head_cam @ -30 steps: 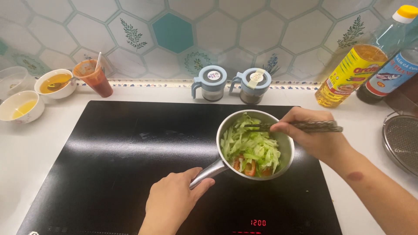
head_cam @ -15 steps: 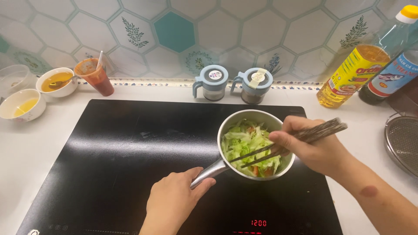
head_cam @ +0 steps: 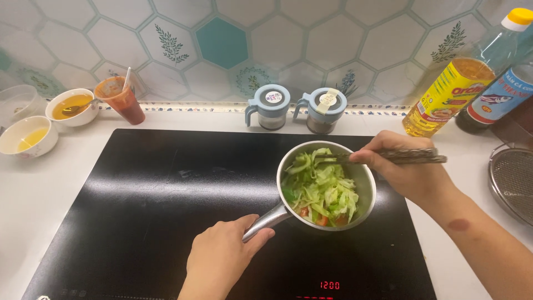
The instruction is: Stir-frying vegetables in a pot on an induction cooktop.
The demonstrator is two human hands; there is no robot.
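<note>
Chopsticks (head_cam: 400,156), dark and patterned, lay nearly level in the right hand (head_cam: 408,175), whose fingers (head_cam: 371,155) were curled closed around them near the middle, tips reaching into the shredded cabbage (head_cam: 322,186) at the far side of the small metal saucepan (head_cam: 363,183). Pieces of red tomato (head_cam: 321,220) showed under the greens at the near rim. The left hand (head_cam: 219,264) had its fingers folded around the end of the pan's handle (head_cam: 266,220), thumb on top, gripping it firmly. That saucepan sat right of centre on the black induction hob (head_cam: 139,211), whose red digits glowed at the near edge. Behind the hob, against the hexagon-tiled wall (head_cam: 222,41), stood two grey-lidded condiment jars (head_cam: 269,106) side by side. To the far left were two white bowls (head_cam: 28,136) of yellow liquid, one with a spoon in it, and a plastic cup of red sauce (head_cam: 122,101) just beside them. At the right stood a yellow bottle of oil (head_cam: 444,97) and a darker sauce bottle (head_cam: 497,100), touching or nearly so, with a wire strainer (head_cam: 513,180) near the counter's right edge.
</note>
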